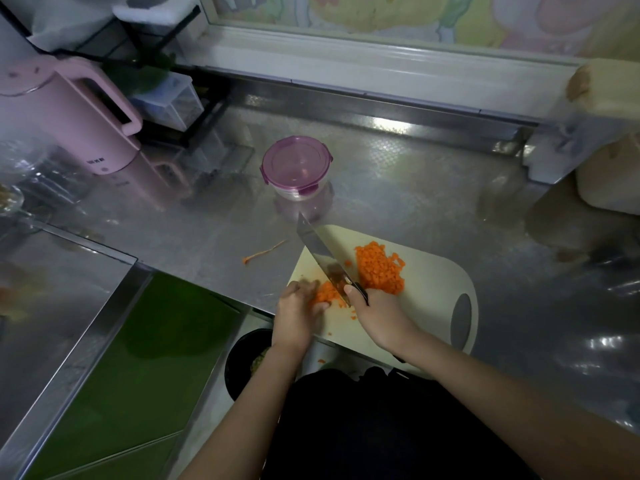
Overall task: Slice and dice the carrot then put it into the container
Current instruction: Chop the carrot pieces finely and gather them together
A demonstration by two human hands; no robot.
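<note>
A cream cutting board (pixel 429 282) lies on the steel counter. A heap of diced carrot (pixel 379 268) sits on its middle. My left hand (pixel 296 311) holds down a small bunch of carrot strips (pixel 327 295) with curled fingers at the board's left edge. My right hand (pixel 375 315) grips the black handle of a knife (pixel 320 249), whose blade lies right beside the strips and points away to the upper left. A round container (pixel 297 168) with a purple clip lid stands shut behind the board.
A pink kettle (pixel 83 123) and a black rack (pixel 180 98) stand at the back left. A thin carrot scrap (pixel 265 252) lies on the counter left of the board. A dark bin (pixel 247 362) sits below the counter edge. A steel sink cover (pixel 52 306) is at left.
</note>
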